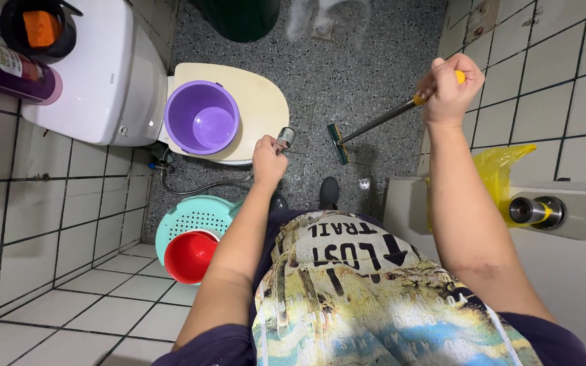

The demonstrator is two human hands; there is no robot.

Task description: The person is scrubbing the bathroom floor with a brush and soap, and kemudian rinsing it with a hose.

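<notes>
Left hand (268,161) fingers closed on spray nozzle (285,137); right hand (447,91) fingers fisted round squeegee (374,125) handle, blade on wet floor (367,74) beyond fingertips. Floor cleaning looks underway, unfinished.

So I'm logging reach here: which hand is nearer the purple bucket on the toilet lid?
Left. The left hand, gripping the spray nozzle, is just beside the purple bucket. The right hand holds the brush handle far across, by the tiled wall.
</notes>
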